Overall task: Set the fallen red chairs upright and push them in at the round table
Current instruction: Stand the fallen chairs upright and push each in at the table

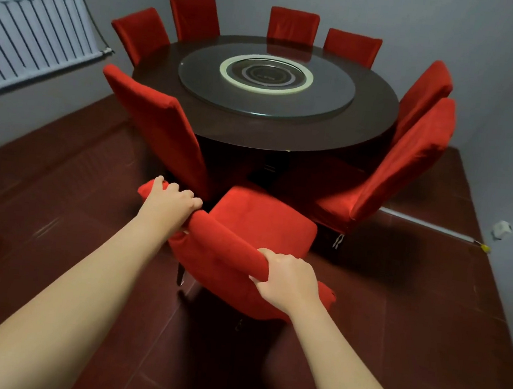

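A red-covered chair (258, 223) stands upright in front of me, its seat facing the round dark table (256, 127) and still a little short of the table's edge. My left hand (169, 201) grips the left end of its backrest top. My right hand (290, 280) grips the right end of the same top edge. One dark chair leg shows below the cover at the lower left. The chair sits in the gap between two neighbouring red chairs, one to the left (158, 123) and one to the right (400, 165).
Several more red chairs (293, 24) ring the far side of the table, all upright. A glass turntable (265, 79) lies on the tabletop. A white radiator (35, 31) hangs on the left wall. A white pole (429, 226) and a small white object (502, 229) lie on the dark red floor at right.
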